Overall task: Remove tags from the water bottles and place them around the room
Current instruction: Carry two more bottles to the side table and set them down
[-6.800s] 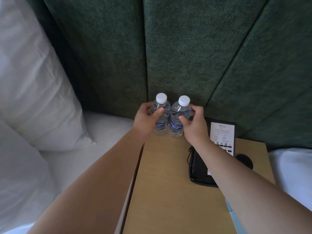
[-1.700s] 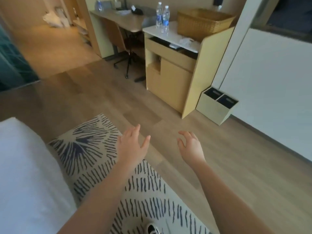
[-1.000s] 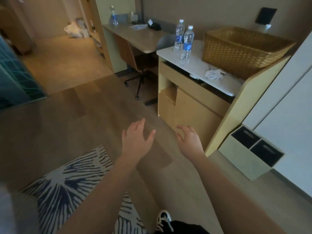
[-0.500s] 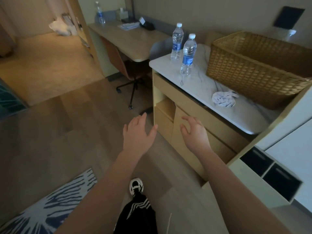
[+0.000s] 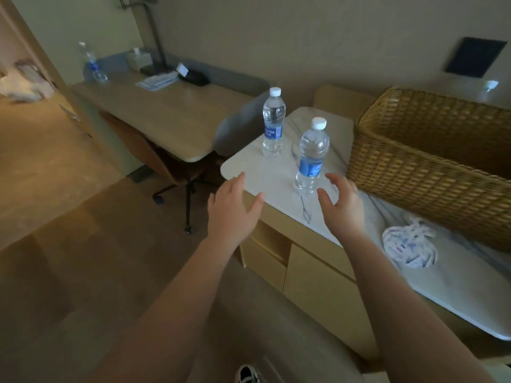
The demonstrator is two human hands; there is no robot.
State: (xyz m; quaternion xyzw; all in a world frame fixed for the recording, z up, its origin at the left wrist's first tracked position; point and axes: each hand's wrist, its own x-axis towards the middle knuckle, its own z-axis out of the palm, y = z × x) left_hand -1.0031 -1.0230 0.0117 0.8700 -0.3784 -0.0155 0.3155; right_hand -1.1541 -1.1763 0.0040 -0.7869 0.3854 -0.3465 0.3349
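your left hand (image 5: 231,210) and right hand (image 5: 343,205) both empty, fingers (image 5: 333,179) spread wide; near bottle (image 5: 312,157) at right hand's 11 o'clock, upright on counter (image 5: 254,168).

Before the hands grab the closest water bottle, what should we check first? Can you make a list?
1. Right hand empty and open: ok.
2. Left hand empty and open: ok.
3. Near bottle standing upright on the white counter: ok.
4. Its cap on: ok.
5. Room around it, clear of the far bottle and the wicker basket: ok.
6. Tag on the near bottle: cannot tell.
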